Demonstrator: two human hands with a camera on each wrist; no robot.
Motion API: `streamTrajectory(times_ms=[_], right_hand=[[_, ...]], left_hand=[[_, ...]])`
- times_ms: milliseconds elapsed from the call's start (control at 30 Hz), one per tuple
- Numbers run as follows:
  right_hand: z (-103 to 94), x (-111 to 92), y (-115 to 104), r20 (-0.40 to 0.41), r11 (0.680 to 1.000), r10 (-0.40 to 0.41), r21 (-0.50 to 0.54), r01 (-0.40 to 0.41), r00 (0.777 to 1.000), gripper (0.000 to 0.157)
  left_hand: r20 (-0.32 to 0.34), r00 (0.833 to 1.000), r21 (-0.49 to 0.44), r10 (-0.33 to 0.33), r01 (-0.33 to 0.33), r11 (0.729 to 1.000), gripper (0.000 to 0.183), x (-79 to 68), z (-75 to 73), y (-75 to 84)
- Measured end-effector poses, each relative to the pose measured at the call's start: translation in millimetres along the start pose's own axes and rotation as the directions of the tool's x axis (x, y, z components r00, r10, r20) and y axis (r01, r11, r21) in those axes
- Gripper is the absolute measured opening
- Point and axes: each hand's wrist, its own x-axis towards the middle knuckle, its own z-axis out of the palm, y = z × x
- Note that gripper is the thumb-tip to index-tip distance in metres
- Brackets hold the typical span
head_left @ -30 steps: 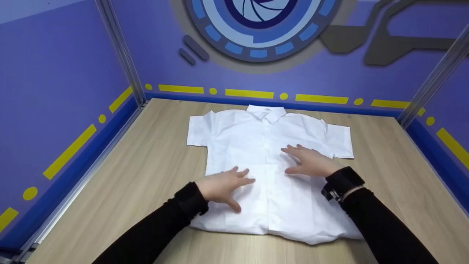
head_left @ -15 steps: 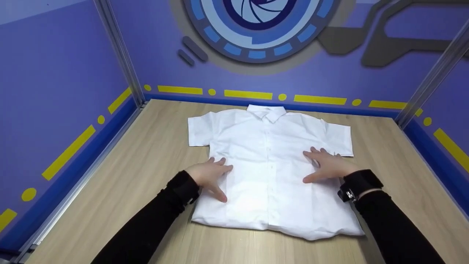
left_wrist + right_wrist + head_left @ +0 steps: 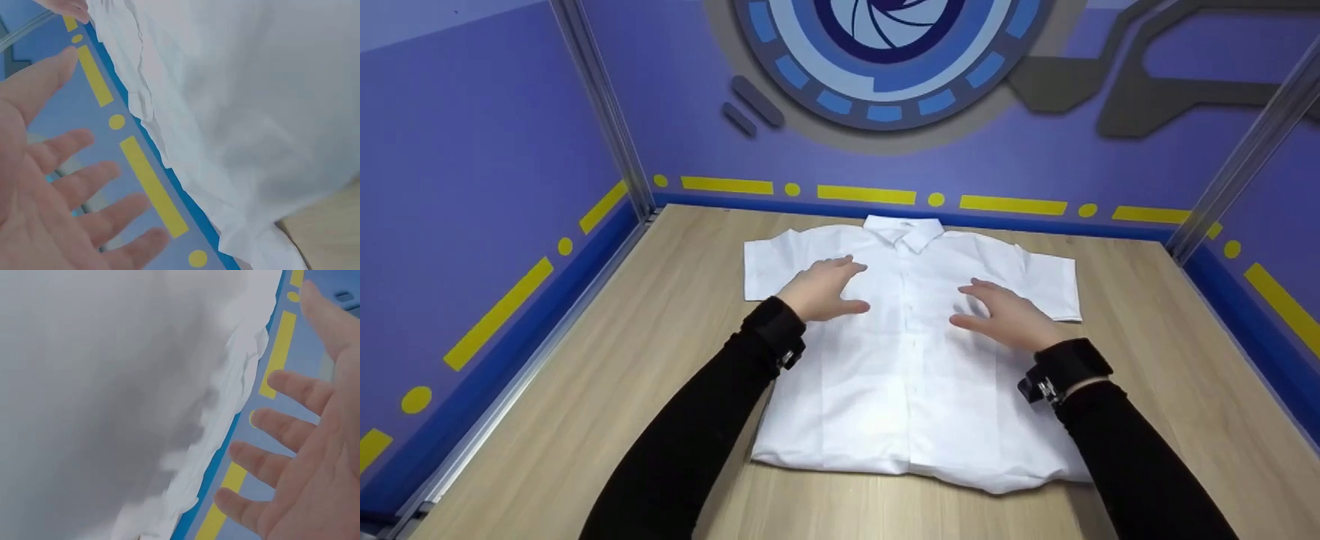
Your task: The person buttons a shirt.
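Note:
A white short-sleeved button-up shirt [image 3: 870,390] lies front side up, with its collar [image 3: 921,234] toward the back wall and its sleeves spread to both sides. My left hand [image 3: 823,289] is over the upper left chest, fingers spread. Over the right chest is my right hand [image 3: 1006,315], its thumb and fingers apart. Both wrist views show the left hand [image 3: 62,185] and right hand [image 3: 309,422] with straight, separated fingers and nothing in them. Soft shadows fall on the shirt below the hands. The bottom hem [image 3: 997,480] looks rounded and puffy.
The shirt is on a light wood table [image 3: 607,390]. Purple panels with yellow dashes, a back wall [image 3: 682,120] and side walls, surround it on three sides, joined by metal posts [image 3: 611,112] at the corners.
My left hand has moved from the shirt's left side up toward the collar. My right hand went out to the right, then came back left and slightly up. The shirt stays nearly in place.

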Motion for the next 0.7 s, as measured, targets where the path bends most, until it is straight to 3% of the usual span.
streamTrajectory(times_ms=[133, 267, 367, 533, 700], right_hand=[[6.3, 7.8, -3.7, -0.009, 1.000, -0.013, 0.020, 0.014, 1.000, 0.079], [16.3, 9.9, -3.2, 0.016, 1.000, -0.020, 0.006, 0.020, 1.000, 0.081], [21.1, 7.4, -4.6, 0.048, 1.000, -0.026, 0.009, 0.026, 0.999, 0.079], [16.6, 6.0, -13.7, 0.066, 1.000, -0.010, -0.021, 0.011, 0.998, 0.068], [15.5, 26.6, -32.2, -0.036, 0.997, 0.014, -0.075, -0.017, 0.999, 0.058]], left_hand=[[0.016, 0.999, -0.007, -0.042, 0.042, 0.999, 0.080, 19.9, 9.0, 0.5], [0.147, 0.983, 0.018, -0.109, 0.107, 0.994, 0.095, 29.8, 27.7, -3.9], [0.226, 0.967, 0.069, -0.115, 0.102, 0.992, 0.097, 31.5, 41.9, -8.6], [0.220, 0.972, 0.067, -0.077, 0.064, 0.996, 0.093, 27.5, 50.2, -10.3], [0.219, 0.969, 0.036, -0.112, 0.107, 0.994, 0.094, 23.8, 49.7, -5.5]])
